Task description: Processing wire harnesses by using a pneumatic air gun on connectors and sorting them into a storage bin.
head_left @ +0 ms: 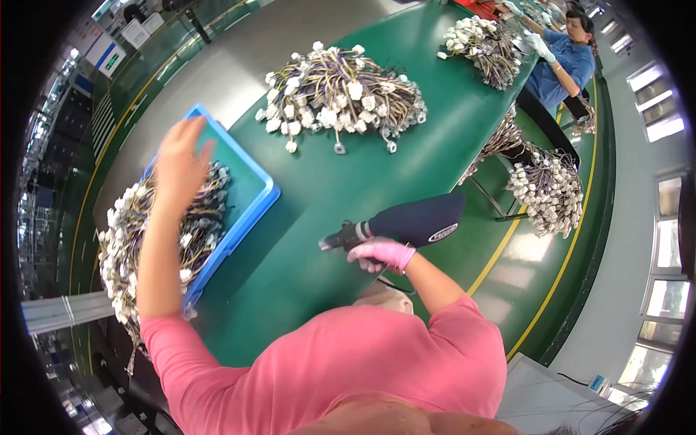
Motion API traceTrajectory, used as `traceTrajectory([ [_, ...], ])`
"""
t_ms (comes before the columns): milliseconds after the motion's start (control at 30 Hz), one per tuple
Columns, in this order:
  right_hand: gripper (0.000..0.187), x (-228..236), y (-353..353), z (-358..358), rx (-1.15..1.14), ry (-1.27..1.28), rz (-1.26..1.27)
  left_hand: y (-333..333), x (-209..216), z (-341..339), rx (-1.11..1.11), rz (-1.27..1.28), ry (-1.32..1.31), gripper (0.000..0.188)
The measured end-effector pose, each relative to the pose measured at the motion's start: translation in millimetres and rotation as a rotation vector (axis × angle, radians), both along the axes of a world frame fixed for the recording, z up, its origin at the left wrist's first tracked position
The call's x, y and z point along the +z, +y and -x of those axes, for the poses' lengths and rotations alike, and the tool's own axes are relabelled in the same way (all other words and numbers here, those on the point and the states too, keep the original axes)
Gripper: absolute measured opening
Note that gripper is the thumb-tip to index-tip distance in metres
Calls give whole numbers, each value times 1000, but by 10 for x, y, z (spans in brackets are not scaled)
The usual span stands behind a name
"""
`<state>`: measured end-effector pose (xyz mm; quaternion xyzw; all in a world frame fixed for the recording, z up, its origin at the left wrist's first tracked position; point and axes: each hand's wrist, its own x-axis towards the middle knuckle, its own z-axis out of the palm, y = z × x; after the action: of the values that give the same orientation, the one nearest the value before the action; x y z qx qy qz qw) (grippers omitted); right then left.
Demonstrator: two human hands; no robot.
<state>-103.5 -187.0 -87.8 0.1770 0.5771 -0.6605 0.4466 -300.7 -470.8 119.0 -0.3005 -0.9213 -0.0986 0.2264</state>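
My bare left hand [181, 156], blurred by motion, is over the blue tray [230, 243], with the thumb apart from the fingers and nothing visible in it. Beneath and beside it lies a heap of wire harnesses [199, 210] with white connectors, filling much of the tray and spilling past its left side. In a pink glove, my right hand [380, 254] is closed around a black air gun [348, 235]. A dark cloth bag [420, 220] extends from the gun to the right. The gun's nozzle points left over the green table [290, 290].
A pile of wire harnesses [344, 94] lies on the table's far side, and another bundle [486, 47] farther right. More harnesses [547, 188] hang beyond the table's right edge. A co-worker [569, 61] in blue with white gloves works at the far right.
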Motion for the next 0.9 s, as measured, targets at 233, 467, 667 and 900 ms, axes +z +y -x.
traceTrajectory([
  [233, 31, -65, 9, -24, 56, -26, 47, 2151, -888, 1168, -423, 60, -185, 45],
  [467, 25, -155, 20, 14, 111, -96, 189, 2802, -1366, 1655, 29, 653, -309, 44],
  [667, 18, -253, 70, -5, 115, -91, 270, 2516, -1104, 1301, -287, 458, 3, 23],
  [900, 22, -219, 173, -53, 10, -88, 351, 1922, -687, 163, -428, 127, 193, 34],
])
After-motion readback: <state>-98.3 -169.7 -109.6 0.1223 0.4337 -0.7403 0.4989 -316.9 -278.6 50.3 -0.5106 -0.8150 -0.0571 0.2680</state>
